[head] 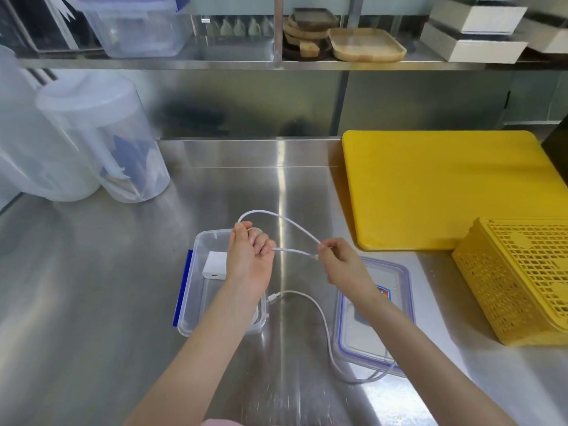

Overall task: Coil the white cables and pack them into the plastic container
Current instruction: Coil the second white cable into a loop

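**A:** Head view, item one?

**B:** Left hand [250,258], raised above the plastic container [196,305], fingers curled shut round a white cable [278,218]. One loop arches up and away from the fist.

**A:** Item two?

**B:** Right hand [342,265], thumb and forefinger pinched narrow on the same cable, at what looks like its plug end. The two hands are near each other, with cable strung between them.

**A:** Container contents?

**B:** One white charger block [214,265] at the far end. Some white cable shows at the near right corner, mostly hidden by the left forearm; I cannot tell how much.

**A:** Remaining stock on the steel counter [107,287]?

**B:** A second white cable [319,312], uncoiled, running from beside the container's near right corner and curving under the front edge of the clear lid [373,315], which lies just right of the container. Also a yellow cutting board [445,186] and a yellow basket [516,281], well clear of the work.

**A:** Step in hand?

**B:** Judged: coiling the first cable, near its last turn.

**A:** Next move requires?

**B:** Likely feeding the pinched end into the left hand's bundle, keeping the loops closed, then lowering the coil beside the charger. The loose cable waits after.
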The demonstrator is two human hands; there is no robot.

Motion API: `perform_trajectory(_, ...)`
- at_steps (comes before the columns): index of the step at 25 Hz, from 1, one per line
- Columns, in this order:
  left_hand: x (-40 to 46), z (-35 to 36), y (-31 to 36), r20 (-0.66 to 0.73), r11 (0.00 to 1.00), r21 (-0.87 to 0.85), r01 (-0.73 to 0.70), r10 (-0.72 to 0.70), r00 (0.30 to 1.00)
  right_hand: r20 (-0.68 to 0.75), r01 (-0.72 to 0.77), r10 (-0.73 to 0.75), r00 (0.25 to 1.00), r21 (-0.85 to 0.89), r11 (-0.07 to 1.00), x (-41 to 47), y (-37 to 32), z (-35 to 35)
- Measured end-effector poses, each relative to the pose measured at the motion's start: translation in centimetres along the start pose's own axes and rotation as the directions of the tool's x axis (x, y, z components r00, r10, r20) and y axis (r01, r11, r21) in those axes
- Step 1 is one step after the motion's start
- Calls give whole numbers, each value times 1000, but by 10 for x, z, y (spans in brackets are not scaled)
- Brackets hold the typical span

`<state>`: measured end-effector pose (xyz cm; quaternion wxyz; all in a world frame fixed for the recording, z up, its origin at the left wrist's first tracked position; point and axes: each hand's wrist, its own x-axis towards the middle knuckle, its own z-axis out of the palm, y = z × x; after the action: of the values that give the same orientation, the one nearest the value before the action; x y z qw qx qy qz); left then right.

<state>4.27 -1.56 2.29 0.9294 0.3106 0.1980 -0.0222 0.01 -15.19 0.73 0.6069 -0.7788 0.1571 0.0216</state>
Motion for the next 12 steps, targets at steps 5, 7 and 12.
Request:
perform_trajectory(5, -6, 1, 0, -24, 997, -58, -49, 47, 999, 54, 23, -14, 998, -172, 985, -9, -4, 14)
perform_trajectory(7, -12, -1, -4, 14, 999, 17, -42, 41, 999, 43, 8, -6, 999, -48, 999, -8, -10, 15)
perform_trajectory(12, -22, -7, -16, 131, 973, 226, 48, -79, 988, 73, -76, 55, 996, 318, 945, -3, -21, 9)
